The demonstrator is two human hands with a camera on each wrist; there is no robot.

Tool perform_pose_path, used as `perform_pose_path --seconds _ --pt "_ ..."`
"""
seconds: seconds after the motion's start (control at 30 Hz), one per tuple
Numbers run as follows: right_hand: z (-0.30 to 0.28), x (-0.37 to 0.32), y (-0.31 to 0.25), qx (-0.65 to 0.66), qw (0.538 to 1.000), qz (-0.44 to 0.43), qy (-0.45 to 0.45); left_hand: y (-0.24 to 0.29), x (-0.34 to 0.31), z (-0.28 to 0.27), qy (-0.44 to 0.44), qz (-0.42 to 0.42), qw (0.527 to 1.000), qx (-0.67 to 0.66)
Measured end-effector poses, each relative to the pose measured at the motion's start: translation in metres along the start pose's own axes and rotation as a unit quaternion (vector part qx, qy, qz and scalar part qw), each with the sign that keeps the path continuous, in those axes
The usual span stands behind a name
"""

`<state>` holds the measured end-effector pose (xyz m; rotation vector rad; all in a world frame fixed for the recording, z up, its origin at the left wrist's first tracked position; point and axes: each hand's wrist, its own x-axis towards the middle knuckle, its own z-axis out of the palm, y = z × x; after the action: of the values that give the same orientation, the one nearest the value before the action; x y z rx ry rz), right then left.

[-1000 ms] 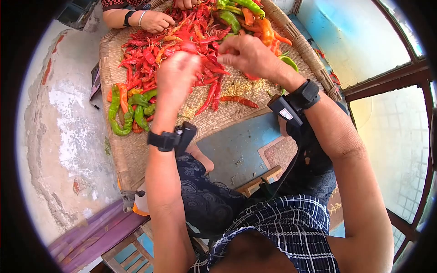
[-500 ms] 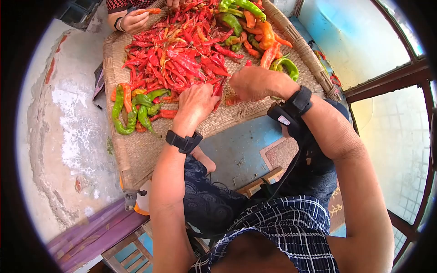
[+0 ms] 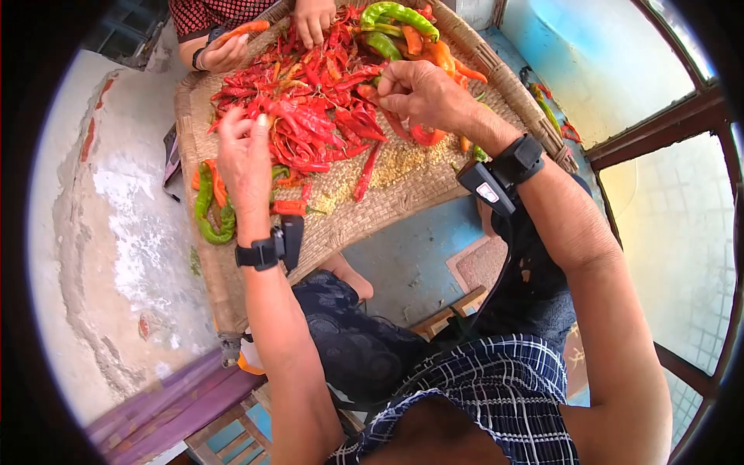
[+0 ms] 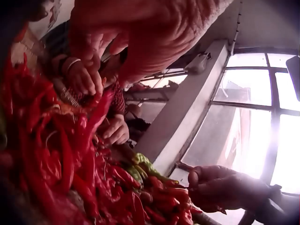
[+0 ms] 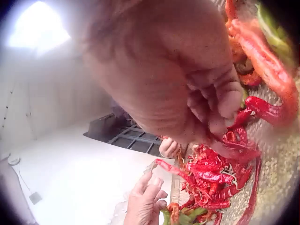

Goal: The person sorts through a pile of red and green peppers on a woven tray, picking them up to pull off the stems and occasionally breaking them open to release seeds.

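My left hand (image 3: 246,163) is raised over the left side of the red pepper heap (image 3: 310,128). Between its thumb and fingers it pinches one end of a red pepper (image 5: 176,169), also visible below the hand in the left wrist view (image 4: 99,112). My right hand (image 3: 434,97) hovers over the heap's right side with fingers curled. In the right wrist view, this hand (image 5: 173,70) pinches a thin red pepper (image 5: 236,151) at its fingertips. Pale seeds (image 3: 395,169) lie scattered on the woven mat below.
Across the mat (image 3: 225,271), another person's hand (image 3: 225,54) holds an orange-red pepper (image 3: 246,29), and their other hand (image 3: 314,19) touches the heap. Green peppers (image 3: 399,14) lie at the back right, and a curled green one (image 3: 208,213) at the left. A window (image 3: 666,232) stands at the right.
My left hand has moved up and left from the heap's near edge. My right hand has risen away from the mat. The other person's second hand has come further over the heap.
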<state>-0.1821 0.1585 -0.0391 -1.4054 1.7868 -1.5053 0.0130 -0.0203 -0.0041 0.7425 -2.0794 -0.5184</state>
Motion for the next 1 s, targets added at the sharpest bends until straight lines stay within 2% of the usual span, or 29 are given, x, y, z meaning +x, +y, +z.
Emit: perform_pose_path --seconds 0.03,0.07,0.13,0.2,0.23,0.3,0.33,0.4,0.43,0.47,0.5,0.53,0.6,0.63,0.67,0.73,0.77,0.8,0.93,1.0 --pt "0.004 0.001 -0.003 0.036 0.999 0.025 0.015 0.008 -0.005 0.003 -0.104 -0.072 0.988 -0.087" --pt "0.008 0.003 -0.005 0.072 0.996 0.05 0.028 0.017 -0.011 0.007 -0.206 -0.142 0.953 -0.172" --pt "0.018 0.003 -0.009 0.058 0.997 0.038 0.028 0.037 -0.033 0.027 -0.344 -0.158 0.905 -0.194" --pt "0.028 0.002 -0.01 0.033 0.999 0.016 0.03 0.037 -0.049 0.043 -0.408 -0.109 0.885 -0.198" --pt "0.03 0.003 -0.009 0.026 0.999 0.005 0.028 0.036 -0.053 0.046 -0.408 -0.11 0.885 -0.197" --pt "0.03 0.003 -0.009 0.035 0.999 0.012 0.019 0.035 -0.054 0.049 -0.418 -0.189 0.849 -0.263" --pt "0.029 0.003 -0.011 0.04 0.999 0.019 0.008 0.034 -0.05 0.047 -0.417 -0.188 0.85 -0.262" --pt "0.028 0.004 -0.005 0.04 0.999 0.033 0.012 0.029 -0.04 0.039 -0.354 -0.208 0.878 -0.246" --pt "0.028 0.004 0.002 -0.027 0.999 -0.01 0.016 0.023 -0.026 0.034 -0.331 -0.238 0.883 -0.235" --pt "0.028 0.004 0.009 -0.093 0.994 -0.053 0.02 0.018 -0.018 0.028 -0.262 -0.236 0.894 -0.277" --pt "0.027 0.002 0.006 -0.117 0.992 0.022 -0.048 0.014 -0.012 0.023 -0.207 -0.236 0.902 -0.294" --pt "0.027 0.001 0.009 -0.116 0.992 0.019 -0.048 0.011 -0.007 0.018 -0.151 -0.236 0.909 -0.31" --pt "0.033 -0.001 0.021 -0.176 0.976 -0.024 -0.128 0.005 -0.005 0.015 -0.14 -0.231 0.924 -0.27" --pt "0.038 -0.001 0.026 -0.195 0.972 -0.058 -0.119 0.002 -0.006 0.015 -0.132 -0.228 0.936 -0.232" --pt "0.038 -0.001 0.031 -0.196 0.972 -0.059 -0.118 0.0 -0.008 0.018 -0.131 -0.227 0.937 -0.233" --pt "0.04 -0.003 0.023 -0.185 0.974 -0.076 -0.103 0.005 -0.018 0.026 -0.259 -0.192 0.927 -0.191" --pt "0.045 -0.005 0.02 -0.157 0.975 -0.153 -0.025 0.006 -0.026 0.033 -0.3 -0.187 0.913 -0.206" --pt "0.045 -0.006 0.012 -0.158 0.975 -0.156 -0.026 0.019 -0.035 0.034 -0.307 -0.164 0.91 -0.224" --pt "0.042 -0.014 -0.009 -0.143 0.975 -0.153 -0.075 0.026 -0.039 0.035 -0.342 -0.188 0.887 -0.249" --pt "0.037 -0.017 -0.012 -0.115 0.964 -0.215 -0.107 0.02 -0.038 0.04 -0.352 -0.198 0.874 -0.271"
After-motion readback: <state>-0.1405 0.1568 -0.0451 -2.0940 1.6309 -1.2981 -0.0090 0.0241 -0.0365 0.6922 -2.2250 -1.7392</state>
